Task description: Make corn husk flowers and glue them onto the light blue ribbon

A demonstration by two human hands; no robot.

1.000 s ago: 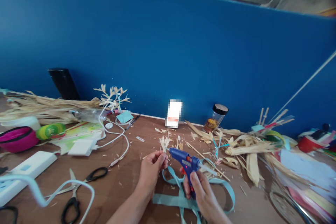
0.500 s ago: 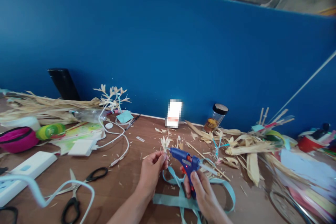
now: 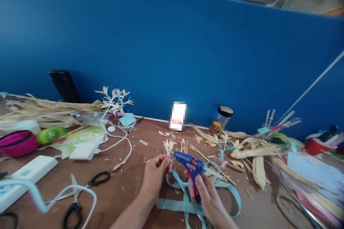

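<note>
Over left, 1 husk spray (image 3: 116,101) looks finished! Centre, the left hand (image 3: 157,167) pinches 1 pale husk flower (image 3: 168,146), apparently mid-gluing, by the glue gun (image 3: 188,161) gripped in the right hand (image 3: 205,193); rightward, loose husks (image 3: 258,170) lie unused.

My left grip (image 3: 158,167) is pinching a pale husk flower (image 3: 168,146) near its base, petals pointing up. My right grip (image 3: 204,190) is holding a blue glue gun (image 3: 185,159), red light (image 3: 190,170) glowing, nozzle pointing left, right by the flower; can't tell if touching. Light-blue ribbon (image 3: 174,205) is lying looped on the brown surface (image 3: 126,189) under my right grip. Open scissors (image 3: 74,208) are lying left, near a white power strip (image 3: 30,177). Lidded jar (image 3: 222,118) is standing by the blue wall (image 3: 161,43), dry husks (image 3: 258,150) spreading to its right.
</note>
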